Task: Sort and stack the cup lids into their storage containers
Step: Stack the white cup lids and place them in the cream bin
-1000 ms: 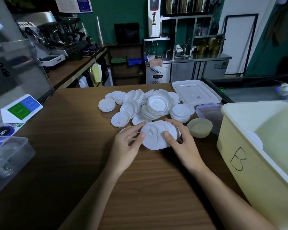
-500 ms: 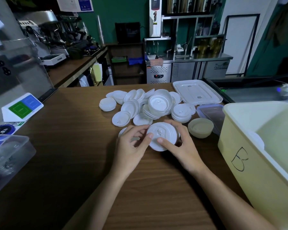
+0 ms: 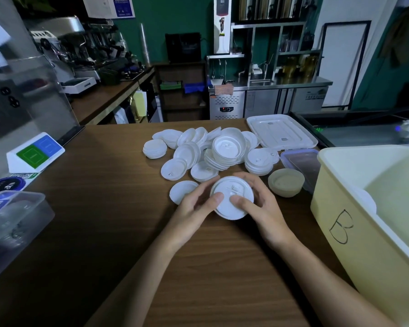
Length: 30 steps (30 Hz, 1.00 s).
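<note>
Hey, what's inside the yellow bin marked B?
Inside the bin, a white rounded piece, probably a lid, shows just behind the near wall. That wall hides the bottom, so anything lower cannot be seen.

Green walls stood in dim light behind a steel refrigerator, an espresso machine and the wooden counter.

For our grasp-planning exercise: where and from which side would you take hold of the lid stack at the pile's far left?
Probably pinch the lid stack across its rim from above and left: it lies flat, with bare table left and other lids crowding its right.
</note>
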{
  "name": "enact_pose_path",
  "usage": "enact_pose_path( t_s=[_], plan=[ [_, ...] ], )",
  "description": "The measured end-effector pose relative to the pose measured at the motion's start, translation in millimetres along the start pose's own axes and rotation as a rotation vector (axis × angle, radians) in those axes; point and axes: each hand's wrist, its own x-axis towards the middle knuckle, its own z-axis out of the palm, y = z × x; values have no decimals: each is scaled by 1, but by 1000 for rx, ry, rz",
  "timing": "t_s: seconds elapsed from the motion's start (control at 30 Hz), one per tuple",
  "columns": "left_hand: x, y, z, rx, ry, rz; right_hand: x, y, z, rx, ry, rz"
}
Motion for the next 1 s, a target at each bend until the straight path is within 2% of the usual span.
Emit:
enact_pose_path(
  t_s=[0.1,0.33,0.57,0.77,1.0],
  plan=[
    [0,-3,-2,23,-14,-7,0,1,1,6,-26,10],
    [-5,-2,-1,17,70,-13,-6,-1,1,-66,-49,51],
    [-24,11,7,-30,167,-12,-23,-14,6,-202,23,74],
    [-48,40,7,4,144,-25,-39,-55,14,-208,10,64],
    [-64,114,18,99,139,76,-58,-136,9,-280,22,-46]
  ],
)
